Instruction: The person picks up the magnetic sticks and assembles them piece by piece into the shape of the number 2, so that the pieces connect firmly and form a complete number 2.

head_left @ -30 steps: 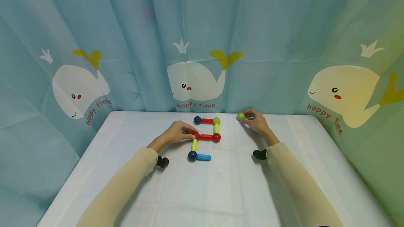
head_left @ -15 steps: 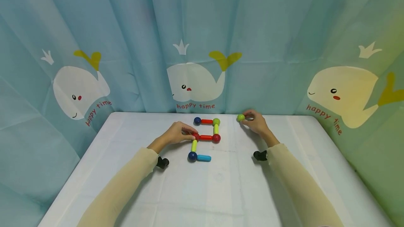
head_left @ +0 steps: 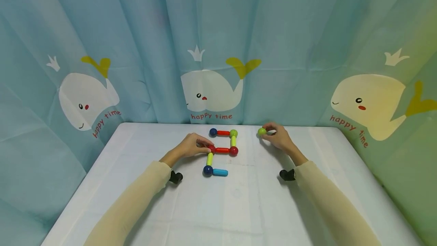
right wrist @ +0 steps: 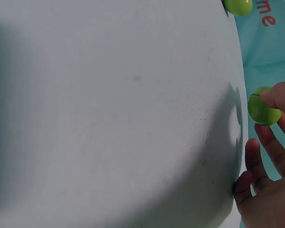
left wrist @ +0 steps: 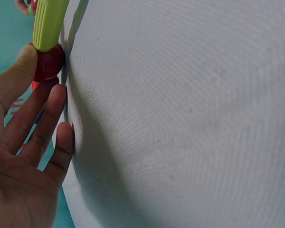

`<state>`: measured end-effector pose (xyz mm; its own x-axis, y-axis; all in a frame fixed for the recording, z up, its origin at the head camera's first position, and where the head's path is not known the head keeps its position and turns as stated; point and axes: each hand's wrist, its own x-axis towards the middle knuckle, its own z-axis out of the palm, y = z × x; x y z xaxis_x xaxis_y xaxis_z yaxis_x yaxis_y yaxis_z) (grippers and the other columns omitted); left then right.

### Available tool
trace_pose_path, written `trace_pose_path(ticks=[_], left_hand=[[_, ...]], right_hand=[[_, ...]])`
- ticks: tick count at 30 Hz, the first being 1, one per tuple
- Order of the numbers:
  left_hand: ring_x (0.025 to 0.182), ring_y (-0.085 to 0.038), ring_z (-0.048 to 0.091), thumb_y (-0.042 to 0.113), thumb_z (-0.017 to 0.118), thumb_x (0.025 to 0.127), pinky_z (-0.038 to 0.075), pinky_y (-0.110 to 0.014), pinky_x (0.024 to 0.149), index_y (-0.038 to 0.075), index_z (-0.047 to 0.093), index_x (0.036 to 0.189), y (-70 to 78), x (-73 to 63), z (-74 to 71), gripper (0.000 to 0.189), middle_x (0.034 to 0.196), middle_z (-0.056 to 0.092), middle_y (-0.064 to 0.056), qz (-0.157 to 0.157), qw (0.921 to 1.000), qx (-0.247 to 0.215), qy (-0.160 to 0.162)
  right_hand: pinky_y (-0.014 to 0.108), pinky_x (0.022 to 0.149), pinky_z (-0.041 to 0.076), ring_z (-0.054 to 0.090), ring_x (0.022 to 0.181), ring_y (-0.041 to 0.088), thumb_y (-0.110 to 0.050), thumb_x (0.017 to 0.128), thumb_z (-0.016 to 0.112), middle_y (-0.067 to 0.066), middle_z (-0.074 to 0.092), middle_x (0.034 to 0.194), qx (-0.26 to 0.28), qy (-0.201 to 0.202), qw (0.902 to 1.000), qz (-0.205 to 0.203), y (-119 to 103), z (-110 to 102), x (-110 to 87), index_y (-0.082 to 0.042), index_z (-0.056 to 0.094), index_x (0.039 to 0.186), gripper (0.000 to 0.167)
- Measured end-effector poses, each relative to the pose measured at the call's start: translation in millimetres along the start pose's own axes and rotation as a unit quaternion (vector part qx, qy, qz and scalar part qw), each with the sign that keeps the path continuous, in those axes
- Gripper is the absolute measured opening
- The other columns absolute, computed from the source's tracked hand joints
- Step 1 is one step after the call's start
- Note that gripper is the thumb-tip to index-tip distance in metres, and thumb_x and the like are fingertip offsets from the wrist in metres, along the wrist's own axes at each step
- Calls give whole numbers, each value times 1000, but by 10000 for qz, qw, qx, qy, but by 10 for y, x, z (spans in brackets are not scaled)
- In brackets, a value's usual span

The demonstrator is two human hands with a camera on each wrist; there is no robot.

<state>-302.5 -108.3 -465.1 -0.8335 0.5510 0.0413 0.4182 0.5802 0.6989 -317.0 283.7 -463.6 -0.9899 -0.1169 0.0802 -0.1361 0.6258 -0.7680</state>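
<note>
On the white table lies a zigzag chain of toy balls and rods. My left hand [head_left: 192,145] pinches its left red ball [left wrist: 49,62] between thumb and fingertips. A red rod [head_left: 222,150] joins that ball to another red ball [head_left: 233,151]; a yellow-green rod [head_left: 209,159] leads down to a dark blue ball [head_left: 208,171] with a light blue rod [head_left: 220,172]. At the chain's far end are a green ball [head_left: 233,133], a red rod [head_left: 223,133] and a blue ball [head_left: 213,132]. Right of the chain, my right hand [head_left: 279,136] pinches a loose green ball [right wrist: 264,106].
A blue-green curtain [head_left: 286,48] with whale prints hangs right behind the table's far edge. The white tabletop [head_left: 211,208] stretches toward me and to both sides. A black wrist camera [head_left: 286,175] sits below each hand.
My right hand has shifted slightly right and nearer with the green ball. The left hand keeps its pinch on the red ball, and the chain's shape is the same.
</note>
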Motion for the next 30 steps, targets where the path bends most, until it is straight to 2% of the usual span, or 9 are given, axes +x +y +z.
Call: trace_pose_path(ticks=[11, 17, 30], left_hand=[[95, -9, 67, 26, 81, 91, 55, -32, 90, 19, 80, 117, -25, 12, 14, 27, 108, 77, 7, -55, 10000, -37, -11], [94, -9, 67, 25, 81, 91, 55, -32, 91, 19, 80, 117, -20, 22, 14, 27, 107, 77, 7, -32, 10000, -49, -34], [96, -10, 68, 26, 80, 91, 55, -33, 91, 19, 79, 117, -19, 15, -1, 27, 108, 77, 8, 40, 10000, -25, -54]], right_hand=[[36, 80, 50, 61, 101, 33, -16, 96, 73, 18, 63, 127, -39, -78, 9996, -271, -53, -46, -211, -7, 63, 128, 35], [38, 80, 50, 60, 98, 32, -12, 95, 74, 15, 65, 121, 186, -203, 9980, -570, -143, -53, -361, -7, 65, 124, 32], [33, 77, 51, 62, 89, 25, -11, 91, 78, 11, 70, 113, 217, -382, 9925, -1141, -290, 35, -591, -7, 69, 120, 30]])
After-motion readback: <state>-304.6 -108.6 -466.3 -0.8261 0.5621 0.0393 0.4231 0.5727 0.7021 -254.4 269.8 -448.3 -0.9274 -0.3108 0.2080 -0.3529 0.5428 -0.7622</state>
